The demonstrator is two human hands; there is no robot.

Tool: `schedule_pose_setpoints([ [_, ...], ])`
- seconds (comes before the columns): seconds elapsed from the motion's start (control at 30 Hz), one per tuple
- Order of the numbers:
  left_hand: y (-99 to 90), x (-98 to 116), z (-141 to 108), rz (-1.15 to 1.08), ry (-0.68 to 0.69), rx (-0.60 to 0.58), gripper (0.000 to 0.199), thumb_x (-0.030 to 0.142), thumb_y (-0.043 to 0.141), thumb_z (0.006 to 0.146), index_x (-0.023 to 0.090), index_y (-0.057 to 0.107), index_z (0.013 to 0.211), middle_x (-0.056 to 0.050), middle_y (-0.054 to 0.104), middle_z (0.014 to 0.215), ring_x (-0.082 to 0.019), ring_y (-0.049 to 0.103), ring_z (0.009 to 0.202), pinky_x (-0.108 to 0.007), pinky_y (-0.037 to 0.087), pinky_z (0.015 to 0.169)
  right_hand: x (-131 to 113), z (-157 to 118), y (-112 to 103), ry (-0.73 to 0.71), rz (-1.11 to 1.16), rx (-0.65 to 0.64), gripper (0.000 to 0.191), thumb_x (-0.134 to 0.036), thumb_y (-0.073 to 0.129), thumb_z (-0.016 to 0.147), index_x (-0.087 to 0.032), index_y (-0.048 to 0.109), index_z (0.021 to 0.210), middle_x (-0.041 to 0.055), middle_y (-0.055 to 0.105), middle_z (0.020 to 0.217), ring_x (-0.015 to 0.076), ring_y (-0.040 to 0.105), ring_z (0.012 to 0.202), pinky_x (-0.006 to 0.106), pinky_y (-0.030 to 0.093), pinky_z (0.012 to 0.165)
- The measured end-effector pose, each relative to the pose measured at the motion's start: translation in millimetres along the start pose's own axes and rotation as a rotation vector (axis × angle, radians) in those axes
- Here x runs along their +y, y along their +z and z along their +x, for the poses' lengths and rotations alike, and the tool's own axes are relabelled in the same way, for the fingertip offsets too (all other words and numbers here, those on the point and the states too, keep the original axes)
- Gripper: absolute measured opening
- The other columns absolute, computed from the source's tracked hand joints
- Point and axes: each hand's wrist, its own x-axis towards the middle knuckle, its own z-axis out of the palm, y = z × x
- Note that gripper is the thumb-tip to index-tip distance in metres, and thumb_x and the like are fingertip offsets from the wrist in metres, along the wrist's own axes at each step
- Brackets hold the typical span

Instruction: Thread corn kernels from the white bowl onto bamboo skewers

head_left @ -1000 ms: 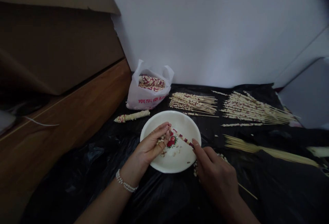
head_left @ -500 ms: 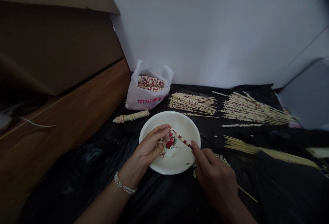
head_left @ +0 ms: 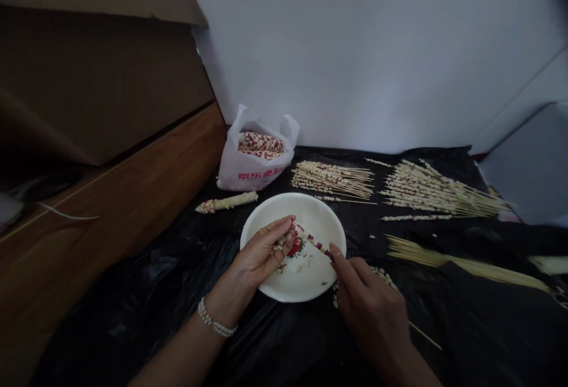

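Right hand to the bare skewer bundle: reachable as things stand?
Probably yes: the bare skewer bundle lies near the right hand, only loose kernels and black plastic between. But its fingers hold a kernel-threaded skewer, likely needing release first.

The left grip (head_left: 261, 254) is cupped and pinching, while the right grip (head_left: 371, 293) pinches, back upward.

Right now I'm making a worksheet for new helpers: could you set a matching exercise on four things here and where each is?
1. Kernel-covered skewer
2. Plastic bag
3. Bracelet
4. Bundle of bare sticks

A. Around the left wrist
B. To the right of the bowl
C. Beyond the bowl, with corn cobs inside
D. In the grip of the right hand

Pairs: 1-D, 2-C, 3-A, 4-B
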Motion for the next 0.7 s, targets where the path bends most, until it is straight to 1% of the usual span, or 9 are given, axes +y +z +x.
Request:
schedule_pose_setpoints([
  [0.2, 1.5, -2.2, -0.2, 0.038, 0.017, -0.006, 0.010, 0.010, 0.068, 0.075, 0.011, 0.071, 0.084, -0.003, 0.067, 0.072, -0.007, 0.061, 0.064, -0.013, 0.053, 0.064, -0.7, -0.1, 0.7, -0.001, -0.003, 0.008, 0.038, -0.014, 0.040, 0.089, -0.019, 0.059, 0.121, -0.0003, 0.061, 0.070, 0.0077, 0.051, 0.050, 0.024, 0.030, 0.049],
  [0.37, 3.8, -6.3, 0.1, 0.067, 0.055, -0.007, 0.012, 0.011, 0.069, 0.075, 0.010, 0.071, 0.086, -0.003, 0.066, 0.071, -0.006, 0.061, 0.062, -0.012, 0.053, 0.061, -1.7, -0.4, 3.5, 0.013, -0.037, 0.000, 0.039, -0.013, 0.041, 0.088, -0.020, 0.059, 0.121, -0.0009, 0.061, 0.069, 0.0077, 0.049, 0.050, 0.025, 0.029, 0.050],
  [0.57, 3.9, -9.1, -0.3, 0.089, 0.071, 0.027, 0.012, 0.010, 0.070, 0.074, 0.010, 0.072, 0.086, -0.004, 0.067, 0.074, -0.006, 0.061, 0.062, -0.013, 0.054, 0.063, -1.7, -2.1, 4.6, 0.022, -0.031, -0.020, 0.040, -0.013, 0.039, 0.088, -0.020, 0.057, 0.123, -0.0006, 0.061, 0.070, 0.0080, 0.048, 0.049, 0.025, 0.029, 0.049],
  [0.7, 3.1, -9.6, -0.6, 0.121, 0.077, 0.005, 0.015, 0.013, 0.069, 0.075, 0.010, 0.073, 0.089, -0.005, 0.068, 0.077, -0.007, 0.062, 0.065, -0.014, 0.054, 0.067, -1.4, -3.6, 4.8, 0.016, -0.024, -0.019, 0.040, -0.013, 0.039, 0.089, -0.019, 0.057, 0.124, -0.0011, 0.060, 0.069, 0.0076, 0.048, 0.049, 0.025, 0.029, 0.049],
])
